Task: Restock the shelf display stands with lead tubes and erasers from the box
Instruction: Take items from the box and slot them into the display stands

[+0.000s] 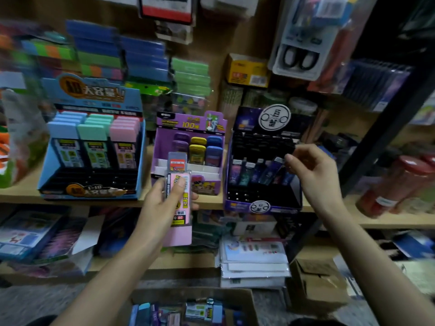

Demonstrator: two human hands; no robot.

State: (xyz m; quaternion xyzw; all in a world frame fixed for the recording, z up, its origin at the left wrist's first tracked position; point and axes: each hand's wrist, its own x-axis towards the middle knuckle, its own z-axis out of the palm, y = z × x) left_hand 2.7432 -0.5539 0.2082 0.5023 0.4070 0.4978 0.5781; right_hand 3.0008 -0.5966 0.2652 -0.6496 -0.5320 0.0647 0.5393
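Gripping a flat pink plastic lead case [180, 203] with a yellow label, my left hand [164, 201] is raised before the light purple cardboard display stand [164, 137]. My right hand [313, 170] is at the dark purple display stand [237, 204], fingers curled beside a translucent blue lead tube [273, 167]. I cannot tell if they pinch it. The brown cardboard box [235, 294] lies below.

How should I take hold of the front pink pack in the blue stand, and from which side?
Probably pinch the front pink pack by its top end, from above and in front. Its lower part sits in the blue stand, the green pack crowds its left, with more pink packs behind, so only top and front face are free.
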